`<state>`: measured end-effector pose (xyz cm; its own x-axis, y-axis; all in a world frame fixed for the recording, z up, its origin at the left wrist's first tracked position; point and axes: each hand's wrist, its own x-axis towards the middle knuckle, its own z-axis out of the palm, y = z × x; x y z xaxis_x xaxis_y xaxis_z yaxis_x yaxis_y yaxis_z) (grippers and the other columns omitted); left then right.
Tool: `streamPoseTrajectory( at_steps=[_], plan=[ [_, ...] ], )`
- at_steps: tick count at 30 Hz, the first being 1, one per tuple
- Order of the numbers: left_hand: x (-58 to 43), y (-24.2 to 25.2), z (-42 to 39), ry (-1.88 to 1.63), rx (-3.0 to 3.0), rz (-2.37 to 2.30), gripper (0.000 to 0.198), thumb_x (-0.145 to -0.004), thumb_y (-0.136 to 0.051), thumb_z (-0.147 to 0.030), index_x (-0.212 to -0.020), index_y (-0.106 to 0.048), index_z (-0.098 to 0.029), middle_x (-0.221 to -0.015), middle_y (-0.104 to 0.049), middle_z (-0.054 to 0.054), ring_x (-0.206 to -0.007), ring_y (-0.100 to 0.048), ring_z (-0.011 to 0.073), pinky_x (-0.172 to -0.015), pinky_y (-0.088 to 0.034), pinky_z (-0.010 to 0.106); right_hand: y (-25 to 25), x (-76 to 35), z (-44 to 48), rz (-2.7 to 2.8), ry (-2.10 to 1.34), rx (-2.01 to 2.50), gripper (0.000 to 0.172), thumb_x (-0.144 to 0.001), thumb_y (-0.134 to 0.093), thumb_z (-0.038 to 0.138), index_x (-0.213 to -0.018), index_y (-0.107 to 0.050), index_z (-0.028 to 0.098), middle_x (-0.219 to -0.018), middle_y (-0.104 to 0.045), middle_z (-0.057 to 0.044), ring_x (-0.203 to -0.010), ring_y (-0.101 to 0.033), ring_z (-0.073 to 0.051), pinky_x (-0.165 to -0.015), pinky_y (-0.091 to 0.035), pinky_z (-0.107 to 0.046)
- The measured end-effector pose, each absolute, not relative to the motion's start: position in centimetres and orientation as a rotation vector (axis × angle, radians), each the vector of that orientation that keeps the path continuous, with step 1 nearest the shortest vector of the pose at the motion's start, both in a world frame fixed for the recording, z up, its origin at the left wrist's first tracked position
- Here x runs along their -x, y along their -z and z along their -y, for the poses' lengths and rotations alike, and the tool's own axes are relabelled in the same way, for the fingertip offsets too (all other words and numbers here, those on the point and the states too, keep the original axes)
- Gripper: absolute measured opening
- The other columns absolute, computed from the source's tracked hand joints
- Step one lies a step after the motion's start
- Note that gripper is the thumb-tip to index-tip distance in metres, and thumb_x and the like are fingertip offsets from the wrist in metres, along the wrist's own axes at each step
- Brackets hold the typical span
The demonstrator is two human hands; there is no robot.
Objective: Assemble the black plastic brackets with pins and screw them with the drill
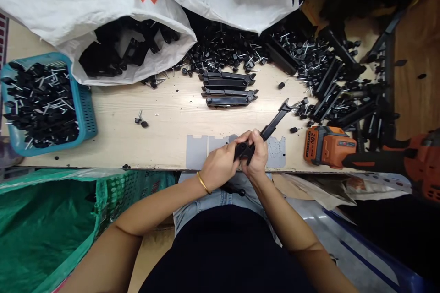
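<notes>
A long black plastic bar (275, 123) with a forked far end slants up to the right over the front edge of the wooden table (165, 119). My left hand (222, 165) and my right hand (256, 155) are both closed on its near end, fingers wrapped round it, a gold bangle on the left wrist. A small black piece lies on my lap just below the hands. Beyond the hands, two finished black bars (228, 87) lie side by side on the table.
A blue basket (85, 114) of black knobs with metal pins stands at the left. White sacks (103, 9) hold black parts at the back. A heap of loose knobs and bars (326, 78) spreads right. An orange cordless drill (343, 149) lies front right. A green sack (44, 219) hangs lower left.
</notes>
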<state>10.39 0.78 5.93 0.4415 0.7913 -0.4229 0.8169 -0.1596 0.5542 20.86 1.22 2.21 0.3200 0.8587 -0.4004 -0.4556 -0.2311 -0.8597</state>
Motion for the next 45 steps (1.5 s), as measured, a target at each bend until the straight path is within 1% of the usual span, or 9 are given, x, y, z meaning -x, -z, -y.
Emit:
streamPoseTrajectory(
  at_steps=[3,7,12,16,27,32,35,39,45],
  plan=[
    [-9.5,-5.4,-3.0,0.097,-2.061,-1.264,0.035,-0.085,-0.057,-0.019,-0.119,-0.053,-0.016,-0.106,-0.067,0.009,-0.09,-0.067,0.0239,-0.073,-0.053,0.032,-1.7,-22.3,-0.6,0.513,-1.303,1.451,0.04,-0.079,-0.055,0.059,-0.067,-0.048,0.022,-0.063,-0.06,0.001,-0.062,-0.058,-0.014,-0.059,-0.047,-0.027],
    [-8.0,-4.0,-5.9,0.166,-2.285,-1.188,0.028,-0.084,-0.061,-0.019,-0.112,-0.061,-0.022,-0.106,-0.063,0.005,-0.091,-0.064,0.0225,-0.069,-0.052,0.03,-3.3,-26.7,0.9,1.104,-1.826,1.625,0.046,-0.079,-0.057,0.062,-0.062,-0.05,0.02,-0.056,-0.058,-0.001,-0.055,-0.057,-0.016,-0.054,-0.045,-0.029],
    [-7.0,-2.0,-6.7,-0.041,-2.476,-1.108,0.041,-0.077,-0.068,-0.012,-0.117,-0.06,-0.017,-0.115,-0.061,0.01,-0.109,-0.055,0.027,-0.089,-0.049,0.039,-4.1,-28.7,0.1,2.022,-0.911,1.683,0.028,-0.082,-0.064,0.043,-0.09,-0.061,0.017,-0.092,-0.065,-0.011,-0.088,-0.058,-0.025,-0.079,-0.045,-0.039],
    [-6.6,-0.5,-5.7,-0.273,-2.43,-0.994,0.043,-0.086,-0.061,-0.015,-0.128,-0.051,-0.015,-0.119,-0.063,0.01,-0.109,-0.057,0.022,-0.094,-0.049,0.036,-0.4,-27.5,-1.6,2.371,-0.61,1.51,0.045,-0.086,-0.06,0.037,-0.124,-0.054,0.013,-0.111,-0.061,-0.015,-0.101,-0.055,-0.029,-0.085,-0.043,-0.041],
    [-6.3,0.6,-5.7,-0.326,-2.481,-0.982,0.036,-0.09,-0.058,-0.027,-0.125,-0.054,-0.017,-0.109,-0.067,0.009,-0.101,-0.062,0.0201,-0.079,-0.053,0.03,2.0,-28.5,-2.7,2.448,-0.579,1.339,0.048,-0.091,-0.048,0.045,-0.125,-0.057,0.014,-0.102,-0.064,-0.013,-0.093,-0.056,-0.025,-0.078,-0.043,-0.037],
    [-6.4,0.4,-6.1,-0.276,-2.462,-0.978,0.038,-0.089,-0.059,-0.026,-0.126,-0.054,-0.018,-0.111,-0.067,0.008,-0.104,-0.062,0.0203,-0.081,-0.054,0.031,0.3,-29.2,-4.2,2.401,-0.874,1.295,0.038,-0.088,-0.057,0.044,-0.115,-0.064,0.019,-0.102,-0.066,-0.01,-0.094,-0.059,-0.023,-0.081,-0.047,-0.037],
    [-7.1,-0.1,-6.3,-0.263,-2.457,-0.93,0.039,-0.087,-0.061,-0.023,-0.125,-0.054,-0.018,-0.111,-0.066,0.008,-0.105,-0.062,0.02,-0.086,-0.054,0.033,-1.4,-32.1,-8.2,2.192,-0.854,1.442,0.025,-0.09,-0.052,0.035,-0.102,-0.068,0.019,-0.097,-0.067,-0.009,-0.084,-0.061,-0.02,-0.079,-0.049,-0.036],
    [-7.9,-1.2,-6.5,-0.329,-2.449,-0.866,0.045,-0.084,-0.064,-0.02,-0.127,-0.052,-0.017,-0.12,-0.063,0.01,-0.112,-0.059,0.0204,-0.094,-0.051,0.034,-1.9,-35.6,-15.9,1.926,-0.282,2.0,0.03,-0.079,-0.056,0.019,-0.106,-0.066,0.012,-0.1,-0.063,-0.017,-0.089,-0.059,-0.027,-0.085,-0.045,-0.045],
    [-4.1,-2.1,-12.5,-0.562,-2.295,-1.38,0.032,-0.092,-0.04,-0.007,-0.117,-0.058,-0.014,-0.108,-0.065,0.007,-0.103,-0.061,0.0147,-0.088,-0.053,0.028,-0.4,-34.5,-20.8,2.126,-0.413,2.121,0.021,-0.065,-0.053,0.004,-0.079,-0.067,0.011,-0.083,-0.062,-0.014,-0.078,-0.06,-0.024,-0.082,-0.046,-0.041]
  ],
)
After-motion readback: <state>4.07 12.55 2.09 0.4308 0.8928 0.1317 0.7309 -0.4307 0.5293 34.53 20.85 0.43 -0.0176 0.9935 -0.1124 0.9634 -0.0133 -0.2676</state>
